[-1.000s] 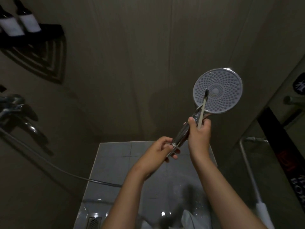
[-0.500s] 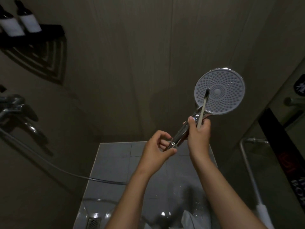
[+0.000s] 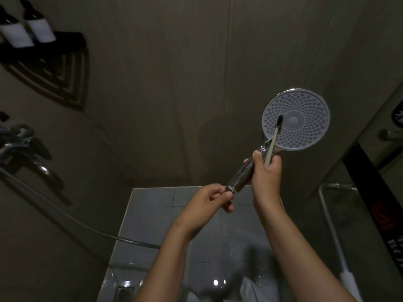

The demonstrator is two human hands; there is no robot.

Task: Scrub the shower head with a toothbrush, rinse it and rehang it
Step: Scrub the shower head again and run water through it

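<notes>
1. Just above the fingers of the right hand (image 3: 265, 173), the shower head (image 3: 305, 127) faces up, its handle (image 3: 242, 175) slanting down-left.
2. Those fingers curl round the toothbrush (image 3: 273, 138) — bristles touching the face, left of centre.
3. The left hand (image 3: 207, 201) pinches the handle's lower end — farther from the face.

We're in a bathroom shower stall, dimly lit: pale tiled floor (image 3: 152, 214) down below with a slotted drain (image 3: 124, 294) at its near edge, a chrome tap (image 3: 21, 144) on the left wall, a hose (image 3: 76, 221) trailing across, a round shower head (image 3: 301, 120) held up, and a dark corner shelf (image 3: 54, 45) carrying two labelled bottles (image 3: 41, 29).
</notes>
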